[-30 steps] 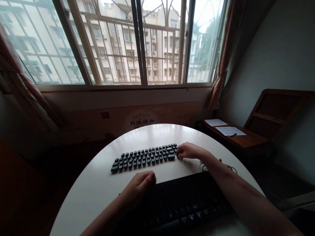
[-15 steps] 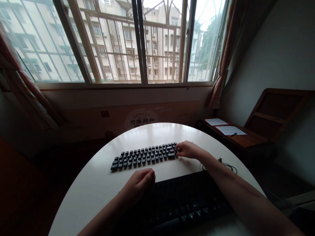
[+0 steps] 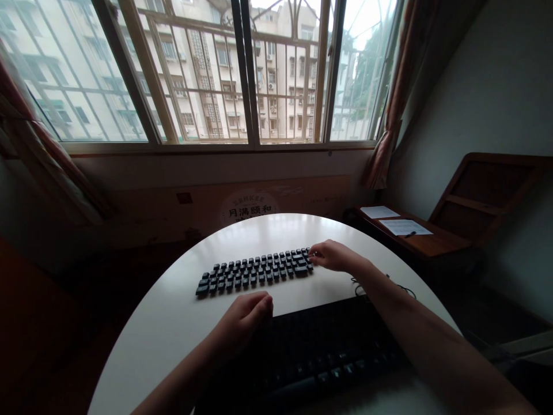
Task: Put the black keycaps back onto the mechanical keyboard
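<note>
Loose black keycaps [image 3: 254, 271] lie in several slanted rows on the white round table [image 3: 173, 323]. At the right end of these rows is my right hand [image 3: 334, 255], its fingertips pinched together at a keycap, which they mostly cover. Just below those fingertips a single keycap [image 3: 310, 267] shows at the row's end. My left hand [image 3: 248, 310] is closed in a fist at the upper left edge of the black keyboard [image 3: 319, 328]; anything inside the fist is hidden. Keys remain on the keyboard's near rows, while its far part looks bare and dark.
A thin black cable [image 3: 406, 291] curls on the table past my right forearm. To the right, papers [image 3: 406, 226] and a pen [image 3: 410, 234] lie on a wooden chair [image 3: 449, 243]. A barred window [image 3: 250, 75] is ahead, with curtains [image 3: 384, 138] beside it.
My right hand has shifted slightly away from me along the right end of the keycap rows, uncovering a keycap there. My left fist stays almost in place.
</note>
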`<state>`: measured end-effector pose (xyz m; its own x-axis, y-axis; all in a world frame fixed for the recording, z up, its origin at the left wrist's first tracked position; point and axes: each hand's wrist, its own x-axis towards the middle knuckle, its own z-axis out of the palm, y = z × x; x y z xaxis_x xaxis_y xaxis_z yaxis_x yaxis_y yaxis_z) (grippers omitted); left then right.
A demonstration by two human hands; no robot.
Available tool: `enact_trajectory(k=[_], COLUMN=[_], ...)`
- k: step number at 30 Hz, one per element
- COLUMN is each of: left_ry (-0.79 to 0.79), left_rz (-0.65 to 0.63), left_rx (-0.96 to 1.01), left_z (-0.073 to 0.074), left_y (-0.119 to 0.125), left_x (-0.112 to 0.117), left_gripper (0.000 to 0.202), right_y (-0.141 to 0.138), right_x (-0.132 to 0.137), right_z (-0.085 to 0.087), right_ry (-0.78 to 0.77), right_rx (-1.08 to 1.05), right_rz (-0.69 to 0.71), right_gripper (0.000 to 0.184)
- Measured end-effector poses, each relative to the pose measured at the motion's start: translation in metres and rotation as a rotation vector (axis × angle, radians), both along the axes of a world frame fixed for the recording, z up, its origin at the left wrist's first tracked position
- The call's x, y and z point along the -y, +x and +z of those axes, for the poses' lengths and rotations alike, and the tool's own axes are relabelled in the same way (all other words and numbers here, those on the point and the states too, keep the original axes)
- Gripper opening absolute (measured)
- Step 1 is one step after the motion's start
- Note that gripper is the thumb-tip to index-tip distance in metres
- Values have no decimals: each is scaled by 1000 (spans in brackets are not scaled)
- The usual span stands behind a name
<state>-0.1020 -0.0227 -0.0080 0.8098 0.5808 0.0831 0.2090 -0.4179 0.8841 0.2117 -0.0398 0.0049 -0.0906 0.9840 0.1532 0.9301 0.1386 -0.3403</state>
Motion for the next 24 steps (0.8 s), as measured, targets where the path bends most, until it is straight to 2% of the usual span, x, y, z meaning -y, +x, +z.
enact_trajectory(k=[3,5,7,9,11,13,15,17,21,24], left_ry=[145,231,288,328,362,393,422,447,457,457], left_rz=[18,27,33,41,41,28,8,-9,-50,-59], left_rx=[-52,-75,-88,-91,-85,-79,-79,-84,-98,-105], left_z=[4,8,12,15,16,16,15,13,10,9], left_y=[-1,-3,-4,-6,-6,-7,-6,-6,-4,-2], left_x=[0,-1,-1,-3,-5,-8,-10,-12,-13,-12], left_gripper=[48,46,44,44,43,43,43,43,43,44], right_y=[-4,-11,-19,-27,-31,-28,-17,-3,18,21], right_x=[12,29,53,83,114,141,164,181,200,198], right_z=[33,61,87,103,105,91,65,35,-17,-40], right_ry=[111,362,485,451,328,162,31,-16,88,189], right_rx=[-16,-95,-146,-190,-274,-409,-580,-675,-873,-885], right_rz=[-44,-37,20,9,-40,-90,-121,-199,-431,-565], right_gripper=[38,47,63,74,77,73,64,53,47,45])
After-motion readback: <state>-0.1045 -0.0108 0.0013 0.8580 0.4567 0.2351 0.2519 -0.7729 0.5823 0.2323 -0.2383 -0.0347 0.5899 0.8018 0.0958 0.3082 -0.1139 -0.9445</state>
